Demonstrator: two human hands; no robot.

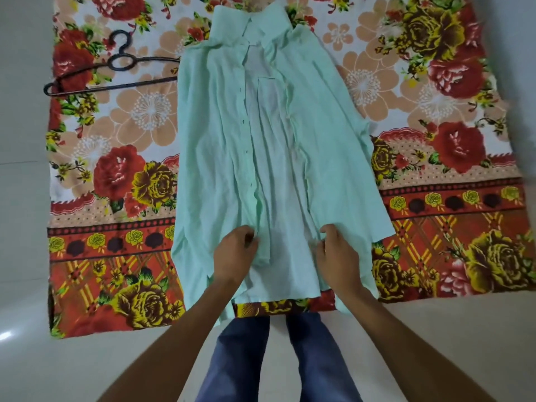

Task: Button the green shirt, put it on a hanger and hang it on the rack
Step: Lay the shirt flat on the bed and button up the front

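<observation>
Shirt of pale green cotton (208,158) lying unbuttoned, long axis straight away from both grips, collar (253,26) farthest. Left hand (236,250) pinching buttonhole edge, right hand (338,250) pinching opposite edge, near hem, well apart.

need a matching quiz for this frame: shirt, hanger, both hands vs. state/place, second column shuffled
Things:
1. shirt
2. hanger
3. left hand
4. right hand

States or places:
A. black, lying on the sheet, one end hidden under the shirt
B. unbuttoned, spread flat, collar at the far end
C. grips the front edge on the side away from the hanger, near the hem
D. grips the front edge on the hanger's side, near the hem

Pairs: 1-B, 2-A, 3-D, 4-C
</observation>
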